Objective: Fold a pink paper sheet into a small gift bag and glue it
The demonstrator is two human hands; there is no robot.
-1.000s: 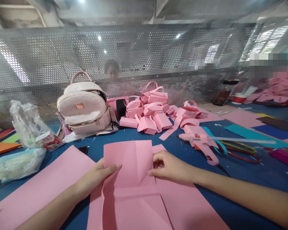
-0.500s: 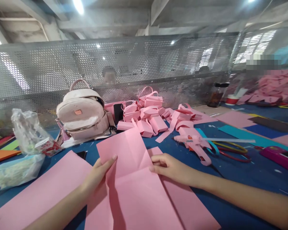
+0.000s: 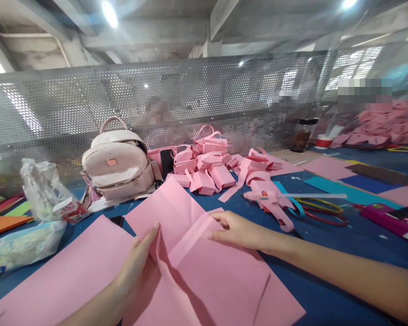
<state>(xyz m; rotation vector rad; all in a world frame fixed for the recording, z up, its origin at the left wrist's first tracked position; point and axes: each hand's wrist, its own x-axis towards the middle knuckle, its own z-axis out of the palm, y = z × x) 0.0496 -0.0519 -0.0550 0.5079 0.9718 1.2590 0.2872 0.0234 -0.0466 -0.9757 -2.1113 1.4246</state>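
A creased pink foam sheet (image 3: 221, 271) is held up between both hands. My left hand (image 3: 139, 260) grips its left side, the thumb on top near a fold and the other fingers hidden underneath. My right hand (image 3: 233, 231) pinches the right edge, thumb on the near face and fingers curled behind. Fold lines cross the upper part of the sheet, and its left half bends upward in a ridge. Beneath it lies another pink sheet (image 3: 287, 294) on the blue table. To the left rests one more flat pink sheet (image 3: 78, 267).
Beyond the hands stand a pale backpack (image 3: 119, 165) and a pile of pink foam bags (image 3: 211, 167). A pink glue gun (image 3: 268, 199) lies to the right, near coloured strips (image 3: 321, 208) and a magenta tool (image 3: 387, 222). Plastic bags (image 3: 42, 190) sit at left, before a perforated metal partition (image 3: 190, 90).
The sheet has turned and tilted, its top corner swinging left and its left half folding up more. Both hands keep hold; the right has shifted slightly left. The view has moved slightly.
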